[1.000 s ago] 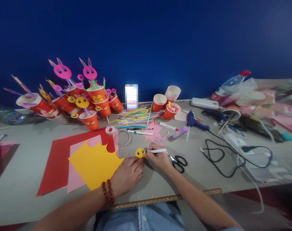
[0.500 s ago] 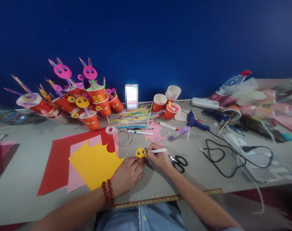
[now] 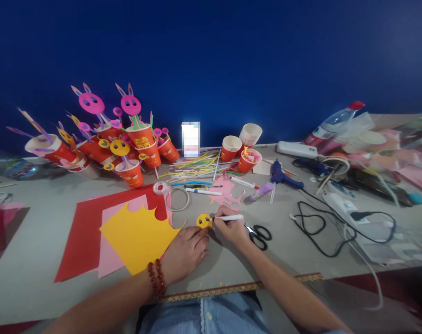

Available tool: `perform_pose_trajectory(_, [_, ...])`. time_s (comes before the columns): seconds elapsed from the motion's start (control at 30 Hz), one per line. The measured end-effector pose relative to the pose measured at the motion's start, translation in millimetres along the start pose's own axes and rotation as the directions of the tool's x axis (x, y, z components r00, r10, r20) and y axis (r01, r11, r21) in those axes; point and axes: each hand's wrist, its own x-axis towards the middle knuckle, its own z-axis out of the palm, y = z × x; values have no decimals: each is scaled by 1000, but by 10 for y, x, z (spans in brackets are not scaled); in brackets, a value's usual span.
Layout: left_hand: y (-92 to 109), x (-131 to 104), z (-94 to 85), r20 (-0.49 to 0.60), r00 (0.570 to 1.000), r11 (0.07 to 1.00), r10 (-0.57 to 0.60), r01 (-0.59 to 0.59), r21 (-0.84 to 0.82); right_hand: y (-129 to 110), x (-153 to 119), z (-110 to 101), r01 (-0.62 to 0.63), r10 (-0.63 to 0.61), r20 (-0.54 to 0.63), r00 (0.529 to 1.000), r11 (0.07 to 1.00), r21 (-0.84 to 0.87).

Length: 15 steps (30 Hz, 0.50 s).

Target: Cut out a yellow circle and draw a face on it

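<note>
Apparently inking an eye on the yellow paper disc (image 3: 203,221) at twelve o'clock on the desk (image 3: 40,232), steadying its edge with left hand (image 3: 183,256) loosely open, pinching marker (image 3: 233,217) in right hand (image 3: 233,233), needing fine tip control.

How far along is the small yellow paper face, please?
Done: the yellow paper face looks cut out and bears two dark eyes. In hand: the left hand rests at its edge; the right hand holds a white marker, tip near one eye. Left, probably: any last drawing, then mounting, as it lies flat, whereas another yellow face stands on purple straws in a red paper cup.
</note>
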Motion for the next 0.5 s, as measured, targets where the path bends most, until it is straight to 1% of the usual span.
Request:
perform_pose_trajectory(0.17, [4,3,-8,-5,1000,1000,-1,1,0,-4,3,-1,8,-8,19,1000,1000,-7])
perform_pose_trajectory(0.33, [12,11,-21,0,1000,1000,-2,2,5,3,-1,0,10,-10,2,1000,1000,-3])
perform_pose_trajectory(0.5, [8,7,-12,9,1000,1000,-7,7,9,5,-5,-4,7,-6,14,1000,1000,-17])
